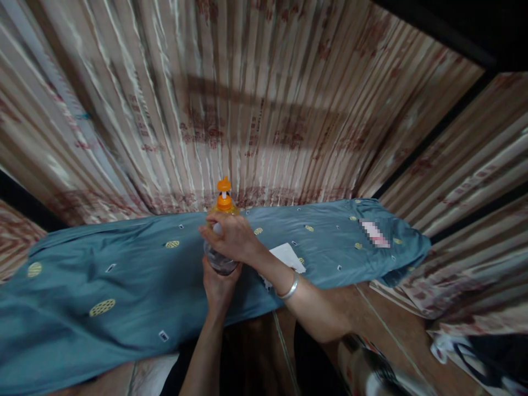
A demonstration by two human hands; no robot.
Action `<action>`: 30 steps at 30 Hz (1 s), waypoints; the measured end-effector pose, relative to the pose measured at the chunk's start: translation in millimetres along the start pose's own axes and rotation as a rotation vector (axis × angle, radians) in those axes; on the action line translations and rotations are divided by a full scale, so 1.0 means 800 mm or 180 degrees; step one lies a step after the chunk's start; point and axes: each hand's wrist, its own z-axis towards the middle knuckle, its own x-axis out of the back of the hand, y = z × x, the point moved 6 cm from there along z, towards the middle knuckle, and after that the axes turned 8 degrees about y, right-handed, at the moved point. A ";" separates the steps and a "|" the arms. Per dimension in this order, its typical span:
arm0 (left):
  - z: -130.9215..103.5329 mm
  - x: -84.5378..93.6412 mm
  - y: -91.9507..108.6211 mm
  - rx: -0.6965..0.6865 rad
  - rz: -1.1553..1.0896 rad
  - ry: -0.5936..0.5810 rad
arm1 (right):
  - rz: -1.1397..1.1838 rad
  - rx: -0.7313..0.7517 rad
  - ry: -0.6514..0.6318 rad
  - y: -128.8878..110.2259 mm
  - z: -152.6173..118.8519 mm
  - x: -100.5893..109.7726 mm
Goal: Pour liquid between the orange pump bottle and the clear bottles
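Head view: your left hand (220, 280) and right hand (234, 235) both clasp a clear bottle (221, 265) topped by an orange pump (225, 202).

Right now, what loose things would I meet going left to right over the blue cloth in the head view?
Orange-topped bottle → white sheet → pink-and-white item, too pixelated to identify.

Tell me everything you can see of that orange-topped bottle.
The bottle looks like clear plastic, yellowish just below its orange pump top, which sits raised on a white stem. The right hand grips its upper body, the left hand its lower end, pump uppermost in view. Whether it touches the blue cloth is unclear.
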 end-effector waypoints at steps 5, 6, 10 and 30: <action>-0.001 0.003 -0.004 0.0049 -0.0022 -0.0046 | -0.0127 -0.0010 0.0011 -0.010 -0.003 -0.007; -0.001 0.003 -0.005 0.0048 -0.0038 -0.0062 | -0.0083 0.0017 0.0004 -0.011 -0.004 -0.007; 0.000 0.002 -0.008 0.0058 -0.0113 -0.0099 | 0.0182 0.0145 -0.0129 -0.007 -0.003 -0.005; -0.001 -0.003 -0.007 -0.0332 -0.0122 -0.0030 | 0.0353 0.0150 0.0305 0.019 -0.041 0.035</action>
